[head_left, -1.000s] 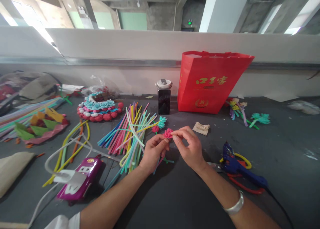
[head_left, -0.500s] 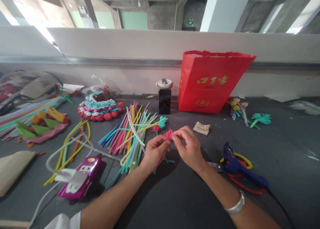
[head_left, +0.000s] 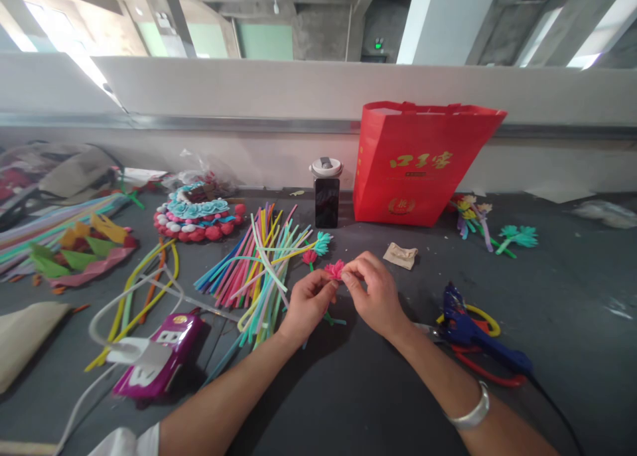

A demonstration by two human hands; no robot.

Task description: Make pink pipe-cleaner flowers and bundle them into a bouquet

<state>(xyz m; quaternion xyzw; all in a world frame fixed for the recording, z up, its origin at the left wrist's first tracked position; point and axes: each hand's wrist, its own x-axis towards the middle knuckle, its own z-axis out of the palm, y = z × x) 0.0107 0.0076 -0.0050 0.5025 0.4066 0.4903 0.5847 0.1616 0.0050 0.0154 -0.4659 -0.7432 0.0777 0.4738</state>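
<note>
A pink craft flower (head_left: 335, 269) with curled petals is held between my two hands, above the dark table. My left hand (head_left: 309, 303) is closed, its thumb and fingers pinching the flower's base from the left. From the right, my right hand (head_left: 372, 289) pinches at the petals' edge with thumb and forefinger. Just behind lie a teal flower (head_left: 323, 243) and a small dark pink flower (head_left: 309, 257). Left of my hands spreads a pile of coloured pipe cleaners (head_left: 259, 263).
A blue glue gun (head_left: 468, 330) and red-handled scissors (head_left: 490, 368) lie at the right. Behind stand a phone (head_left: 327, 204) and a red bag (head_left: 423, 164). A purple power strip (head_left: 162, 360) with white cables sits at the left, and a brown scrap (head_left: 400, 255) lies near my right hand.
Both hands stay in nearly the same place on the pink flower, with only slight finger movement. The whole view shifts a little to the left.
</note>
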